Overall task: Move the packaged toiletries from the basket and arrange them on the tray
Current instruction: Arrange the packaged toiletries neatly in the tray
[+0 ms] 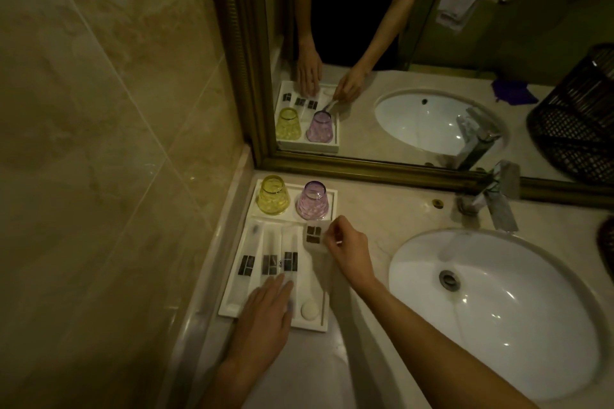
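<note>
Pinching one packet (314, 236) in right hand (349, 251) fingers | left hand (265, 319) flat, fingers together | three packets on tray (232, 305)

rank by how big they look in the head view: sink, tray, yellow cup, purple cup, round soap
1. sink, largest
2. tray
3. yellow cup and purple cup: they look about alike, so no ranking between them
4. round soap, smallest

The left hand hides part of the tray.

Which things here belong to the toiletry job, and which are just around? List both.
Job: tray; three packets lying in it; fourth packet in right hand; left hand; basket.
Around: yellow cup, purple cup, soap, sink, tap.
</note>
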